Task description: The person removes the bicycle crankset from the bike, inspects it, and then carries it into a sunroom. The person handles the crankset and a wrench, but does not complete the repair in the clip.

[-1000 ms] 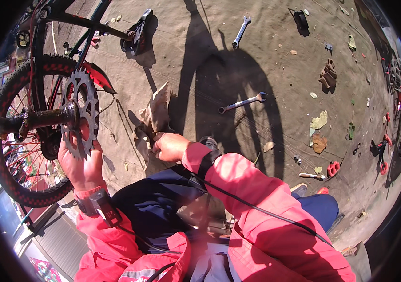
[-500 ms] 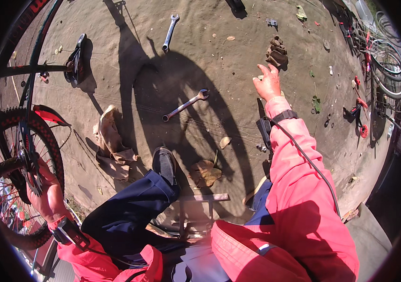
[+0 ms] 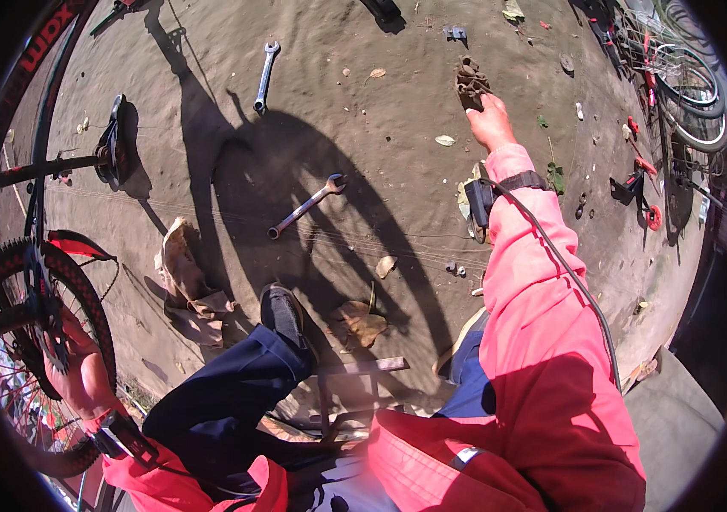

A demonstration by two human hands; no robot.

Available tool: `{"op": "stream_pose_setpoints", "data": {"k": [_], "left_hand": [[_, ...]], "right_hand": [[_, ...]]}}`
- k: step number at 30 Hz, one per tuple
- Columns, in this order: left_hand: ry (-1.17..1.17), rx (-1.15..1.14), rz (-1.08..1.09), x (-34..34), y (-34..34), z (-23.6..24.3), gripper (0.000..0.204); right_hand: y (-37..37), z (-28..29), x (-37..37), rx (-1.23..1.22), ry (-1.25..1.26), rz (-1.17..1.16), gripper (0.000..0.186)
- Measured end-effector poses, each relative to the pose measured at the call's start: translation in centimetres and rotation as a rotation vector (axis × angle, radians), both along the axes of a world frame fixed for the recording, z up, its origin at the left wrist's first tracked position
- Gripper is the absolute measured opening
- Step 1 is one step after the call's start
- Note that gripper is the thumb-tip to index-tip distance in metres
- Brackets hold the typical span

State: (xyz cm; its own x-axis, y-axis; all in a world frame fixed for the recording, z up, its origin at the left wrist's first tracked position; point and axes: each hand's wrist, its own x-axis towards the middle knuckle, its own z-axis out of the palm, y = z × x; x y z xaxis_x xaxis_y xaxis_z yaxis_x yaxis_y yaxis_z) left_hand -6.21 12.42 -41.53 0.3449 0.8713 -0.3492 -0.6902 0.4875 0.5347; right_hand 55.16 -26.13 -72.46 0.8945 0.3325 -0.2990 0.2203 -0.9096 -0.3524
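Note:
My right hand [image 3: 492, 125] is stretched out over the ground, its fingertips closed at the lower edge of a crumpled brown rag [image 3: 471, 78]. At the far left, my left hand [image 3: 83, 369] is curled round a grey toothed sprocket [image 3: 55, 337] beside the hub of a bicycle wheel [image 3: 101, 311]; some of its fingers are hidden behind the metal. The wheel has a knobby tyre and belongs to a dark bicycle frame [image 3: 37, 162] with a pedal [image 3: 112, 142]. Two open-end wrenches, one farther away [image 3: 267, 77] and one nearer [image 3: 305, 207], lie on the ground.
A piece of torn brown cardboard or cloth [image 3: 182, 269] lies left of my shoe [image 3: 282, 316]. Dry leaves [image 3: 359, 324] and small metal parts [image 3: 455, 269] are scattered about. Red-handled tools [image 3: 643, 166] and wheel rims [image 3: 696, 107] stand along the right side.
My right hand has reached farther out to the rag, and its spread fingers have closed at the rag's edge. My left hand stays at the sprocket. The view has shifted slightly.

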Motion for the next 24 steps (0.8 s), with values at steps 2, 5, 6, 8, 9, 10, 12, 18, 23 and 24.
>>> {"op": "stream_pose_setpoints", "data": {"k": [2,5,6,8,9,10,12,18,23,24], "left_hand": [[0.044,0.025,-0.057,0.5,0.2,0.1,0.034],[0.045,-0.073,-0.113,1.2,0.9,0.6,0.031],[0.018,-0.102,-0.130,1.4,1.1,0.7,0.030],[-0.028,-0.128,-0.170,2.1,1.3,0.9,0.029],[-0.009,-0.090,-0.200,2.6,1.2,0.8,0.029],[0.011,-0.050,-0.229,3.1,1.0,0.6,0.029],[0.033,0.032,-0.302,4.2,0.2,0.2,0.029],[0.324,0.196,-0.220,7.0,-1.0,-0.6,0.031],[0.089,0.139,-0.395,9.5,-2.6,-0.4,0.029],[0.126,0.166,-0.367,9.9,-3.4,-0.3,0.028]], "right_hand": [[-1.6,2.7,1.8,0.139,-0.117,-0.021,0.058],[-3.8,8.7,4.9,0.393,-0.255,-0.061,0.050],[-4.4,11.2,5.8,0.465,-0.341,-0.020,0.049],[-5.5,15.8,6.9,0.588,-0.446,-0.017,0.046],[-6.3,17.9,7.0,0.672,-0.486,0.013,0.045],[-6.8,19.7,6.9,0.653,-0.547,0.057,0.043],[-7.9,22.3,6.1,0.700,-0.402,-0.032,0.042],[-13.0,30.3,2.7,0.662,-0.477,0.077,0.039],[-19.9,37.0,-1.0,0.685,-0.445,-0.096,0.038],[-21.7,38.6,-1.8,0.744,-0.415,-0.135,0.037]]}}
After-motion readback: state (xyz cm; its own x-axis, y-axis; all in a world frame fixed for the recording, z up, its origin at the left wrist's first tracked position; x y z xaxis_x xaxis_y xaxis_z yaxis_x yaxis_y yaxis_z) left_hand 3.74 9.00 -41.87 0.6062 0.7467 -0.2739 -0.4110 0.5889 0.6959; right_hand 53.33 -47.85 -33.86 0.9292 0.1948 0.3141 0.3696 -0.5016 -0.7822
